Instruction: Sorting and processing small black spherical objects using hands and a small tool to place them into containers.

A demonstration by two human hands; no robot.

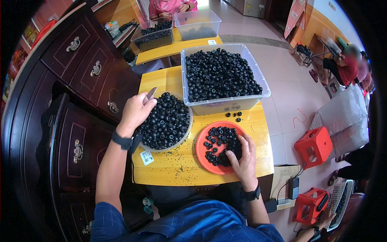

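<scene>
My left hand (136, 111) is closed on a small knife (150, 95), its blade pointing up and away. It is over the left side of a round clear tub (189, 128) heaped with small black ring-shaped parts (167, 121). At the right of the table, my right hand (246, 163) rests at the edge of an orange-red plate (200, 155), thumb and fingers apart around a cluster of the same black parts (219, 137). Its fingertips touch or nearly touch them; whether any lie under the palm is hidden.
A large clear bin (225, 101) full of black parts stands at the back of the yellow table (181, 171). Several loose parts (238, 119) lie before it. Dark wooden drawers (90, 68) flank the left; red stools (314, 143) and other people are to the right.
</scene>
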